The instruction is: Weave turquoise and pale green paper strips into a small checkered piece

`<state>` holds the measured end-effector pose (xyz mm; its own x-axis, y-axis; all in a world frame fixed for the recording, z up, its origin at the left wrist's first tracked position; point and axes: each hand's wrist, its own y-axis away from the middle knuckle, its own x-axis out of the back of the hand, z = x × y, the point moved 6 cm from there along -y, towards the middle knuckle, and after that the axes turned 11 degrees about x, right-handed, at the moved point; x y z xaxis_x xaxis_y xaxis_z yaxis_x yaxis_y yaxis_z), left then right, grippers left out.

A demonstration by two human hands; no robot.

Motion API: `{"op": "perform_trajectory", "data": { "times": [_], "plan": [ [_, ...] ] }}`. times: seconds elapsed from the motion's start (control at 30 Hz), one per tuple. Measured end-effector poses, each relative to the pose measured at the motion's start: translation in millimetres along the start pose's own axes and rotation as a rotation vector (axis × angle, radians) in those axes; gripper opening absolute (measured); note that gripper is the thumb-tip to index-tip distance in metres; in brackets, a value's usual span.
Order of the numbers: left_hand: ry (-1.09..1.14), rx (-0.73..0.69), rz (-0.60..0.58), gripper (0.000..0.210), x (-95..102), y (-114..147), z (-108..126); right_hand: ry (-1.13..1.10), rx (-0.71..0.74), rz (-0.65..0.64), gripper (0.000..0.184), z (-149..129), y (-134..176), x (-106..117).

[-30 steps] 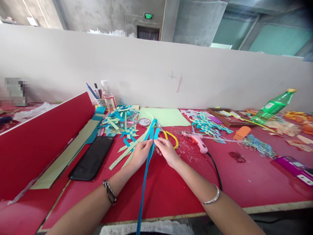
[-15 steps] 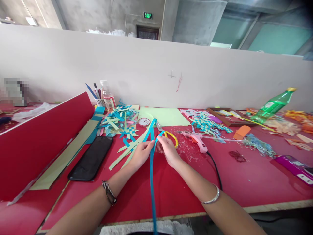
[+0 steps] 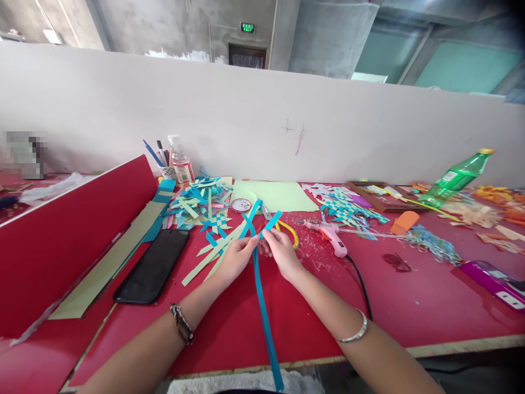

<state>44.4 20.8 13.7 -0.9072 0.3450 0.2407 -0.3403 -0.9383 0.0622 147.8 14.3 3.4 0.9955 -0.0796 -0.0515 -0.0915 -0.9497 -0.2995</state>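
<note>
Between my two hands, over the middle of the red table, is a long blue paper strip (image 3: 262, 298). One end hangs down past the table's front edge. Thumb and fingers of my left hand (image 3: 241, 253) pinch it from the left. Just beside it, my right hand (image 3: 280, 249) pinches a short blue end (image 3: 271, 220) that points up and to the right. Yellow-handled scissors (image 3: 292, 234) lie behind my right hand, partly hidden by it. Pale green strips (image 3: 213, 257) and more blue ones lie behind my left hand.
A black phone (image 3: 152, 267) lies left, beside a raised red board (image 3: 77, 235). A pink glue gun (image 3: 329, 235) with a cord is to the right. Behind are a pile of cut strips (image 3: 197, 202), a clear bottle (image 3: 180, 161) and a leaning green bottle (image 3: 457, 179).
The short end in my right hand has straightened and now points up to the right. The hanging end has swung right. Both hands stay almost in place.
</note>
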Motion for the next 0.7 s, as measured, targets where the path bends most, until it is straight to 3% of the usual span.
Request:
{"op": "perform_trajectory", "data": {
  "times": [0.23, 0.43, 0.57, 0.7],
  "plan": [
    [0.015, -0.102, -0.063, 0.042, -3.0, 1, 3, 0.042, -0.03, -0.12, 0.033, 1, 1, -8],
    [0.021, -0.021, 0.143, 0.04, 9.0, -2, -6, 0.039, -0.015, -0.099, 0.032, 3, 2, -7],
    [0.004, -0.016, 0.003, 0.039, -0.5, -1, -3, 0.013, 0.022, -0.023, 0.032, -2, 0, -2],
    [-0.017, -0.063, -0.004, 0.04, -1.4, 1, 1, 0.045, -0.016, -0.061, 0.033, -1, -1, -4]
  ]
}}
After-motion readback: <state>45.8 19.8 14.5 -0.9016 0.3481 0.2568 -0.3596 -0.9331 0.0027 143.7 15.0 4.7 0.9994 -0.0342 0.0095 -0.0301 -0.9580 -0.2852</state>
